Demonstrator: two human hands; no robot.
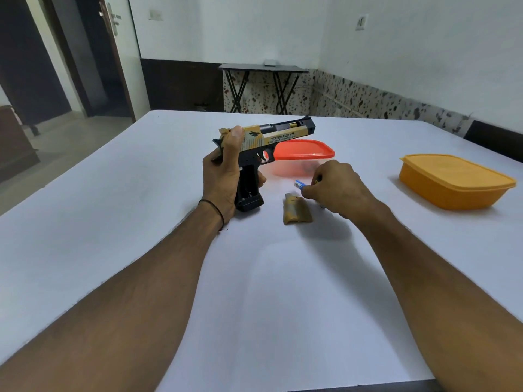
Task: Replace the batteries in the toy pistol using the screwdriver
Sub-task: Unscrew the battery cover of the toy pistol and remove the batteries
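Left hand (223, 171) gripping black-and-gold plastic toy pistol (271, 140), grip compartment open, tan cover (295, 209) lying on table. Right hand (336, 185) pinching small blue-white battery (299, 184). Judging battery-swap step; next needing correct polarity alignment into compartment.

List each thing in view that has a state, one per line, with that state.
Toy pistol: upright, butt on the table, grip compartment open.
Grip cover: off, lying on the table.
Battery: outside the pistol, pinched by right hand.
Left hand: grips the pistol.
Red-lidded box: lid on.
Orange box: lid on.
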